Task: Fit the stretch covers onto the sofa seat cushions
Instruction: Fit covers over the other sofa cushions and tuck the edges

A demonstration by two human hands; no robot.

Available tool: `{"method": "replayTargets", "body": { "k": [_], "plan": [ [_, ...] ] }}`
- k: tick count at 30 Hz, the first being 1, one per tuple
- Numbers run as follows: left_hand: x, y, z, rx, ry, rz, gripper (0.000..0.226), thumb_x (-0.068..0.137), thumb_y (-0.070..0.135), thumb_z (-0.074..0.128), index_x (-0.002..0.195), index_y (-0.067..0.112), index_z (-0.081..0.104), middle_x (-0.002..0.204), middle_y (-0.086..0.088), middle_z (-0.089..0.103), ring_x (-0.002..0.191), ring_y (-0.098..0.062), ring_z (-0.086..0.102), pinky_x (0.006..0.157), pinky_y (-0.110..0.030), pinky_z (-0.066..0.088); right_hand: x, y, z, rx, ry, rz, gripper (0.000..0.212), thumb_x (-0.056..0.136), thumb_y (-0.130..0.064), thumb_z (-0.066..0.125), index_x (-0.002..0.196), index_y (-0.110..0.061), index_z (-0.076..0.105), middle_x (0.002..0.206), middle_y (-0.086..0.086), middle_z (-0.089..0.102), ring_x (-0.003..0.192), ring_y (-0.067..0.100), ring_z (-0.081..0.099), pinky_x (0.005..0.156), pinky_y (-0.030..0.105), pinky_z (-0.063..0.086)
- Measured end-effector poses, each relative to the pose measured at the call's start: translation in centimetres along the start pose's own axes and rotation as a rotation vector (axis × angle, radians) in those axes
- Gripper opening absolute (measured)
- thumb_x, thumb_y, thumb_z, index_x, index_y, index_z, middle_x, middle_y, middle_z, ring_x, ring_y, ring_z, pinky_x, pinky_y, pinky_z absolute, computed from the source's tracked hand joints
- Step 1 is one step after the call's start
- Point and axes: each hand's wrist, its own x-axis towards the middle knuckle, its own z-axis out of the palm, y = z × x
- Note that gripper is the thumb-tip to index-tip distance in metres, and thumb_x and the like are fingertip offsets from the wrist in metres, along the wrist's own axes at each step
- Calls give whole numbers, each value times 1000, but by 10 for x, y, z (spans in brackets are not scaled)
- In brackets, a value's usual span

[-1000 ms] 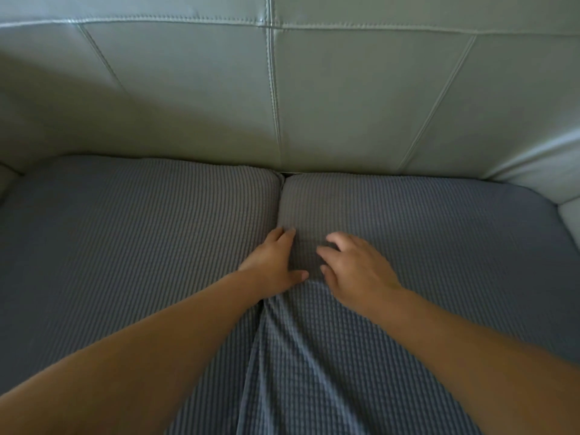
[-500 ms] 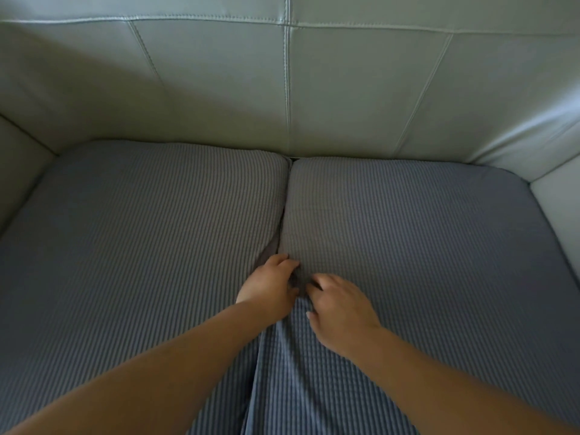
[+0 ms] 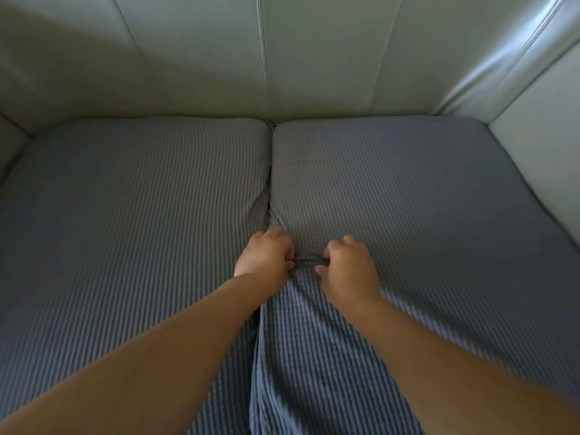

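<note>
Two seat cushions lie side by side on the sofa, each in a grey-blue ribbed stretch cover. The left cushion [image 3: 131, 221] looks smooth. On the right cushion [image 3: 423, 221] the cover is bunched into a small fold near the inner edge. My left hand [image 3: 266, 257] and my right hand [image 3: 348, 268] sit close together on that fold, fingers curled, each pinching the fabric. A taut ridge of cloth runs between them. Creases fan out toward me from under both hands.
The pale leather backrest [image 3: 282, 58] rises behind the cushions. A pale armrest [image 3: 539, 146] stands at the right, and a sliver of the left armrest [image 3: 9, 142] shows at the edge. The dark gap [image 3: 269, 183] between the cushions runs back to the backrest.
Both hands have slid toward me along the inner edge of the right cushion. Their fingers went from flat to curled, gathering a fold of cover. The camera tilted down.
</note>
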Motion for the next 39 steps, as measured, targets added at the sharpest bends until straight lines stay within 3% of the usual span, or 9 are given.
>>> {"method": "replayTargets", "body": {
  "k": [3,9,12,15,17,22,31,34,39],
  "plan": [
    [-4,-6,-2,42,-47,71,4,92,16,61,93,19,61,106,1,52,101,-22,48,78,-36,47,-1,-3,4,-39,1,-8,20,94,-23,55,105,-8,61,113,11,56,109,30,51,88,37,42],
    [-10,-32,-20,99,-352,127,12,93,14,55,101,13,64,108,-8,63,98,-26,59,73,-28,45,-25,-21,9,-139,-183,-96,19,93,-20,56,109,-12,62,114,8,56,111,27,50,93,36,41],
    [-11,-28,-25,35,-305,121,17,92,10,54,107,15,60,109,-7,62,96,-24,58,71,-28,42,-24,-25,7,-76,-89,-44,16,94,-20,55,107,-12,60,110,7,55,108,26,51,89,36,43],
    [-22,-25,-24,20,-170,196,15,93,21,57,107,18,52,110,-2,58,96,-22,57,73,-34,48,-39,-28,8,-55,57,-94,22,91,-28,60,109,-16,56,105,3,52,101,25,52,83,36,44],
    [-33,-29,-21,39,-140,290,15,93,28,57,104,21,51,108,1,56,98,-21,55,73,-33,46,-51,-31,11,-89,108,-158,24,83,-33,69,98,-17,59,95,2,53,89,25,54,74,36,46],
    [-49,-42,-7,98,-255,486,17,87,37,63,99,26,61,103,6,51,102,-19,48,90,-34,45,-69,-38,24,-112,-84,-88,33,89,-43,59,109,-17,56,111,2,49,107,24,47,87,36,40],
    [-61,-55,-9,187,-346,595,33,78,54,69,101,31,60,104,11,49,99,-16,42,87,-29,38,-87,-53,33,-56,-75,46,21,93,-28,55,111,-17,56,115,2,49,111,24,45,90,34,38],
    [-65,-54,-8,239,-365,643,33,78,60,66,91,31,60,97,14,46,96,-15,41,82,-30,35,-92,-60,35,-79,-118,53,21,91,-23,56,111,-16,57,116,2,51,113,24,45,92,34,37],
    [-83,-46,0,298,-366,681,27,92,48,54,98,27,69,103,10,59,101,-17,45,87,-27,34,-98,-72,35,-182,-260,-35,34,89,-33,61,117,-14,59,117,5,54,114,26,47,96,38,38]
  ]
}}
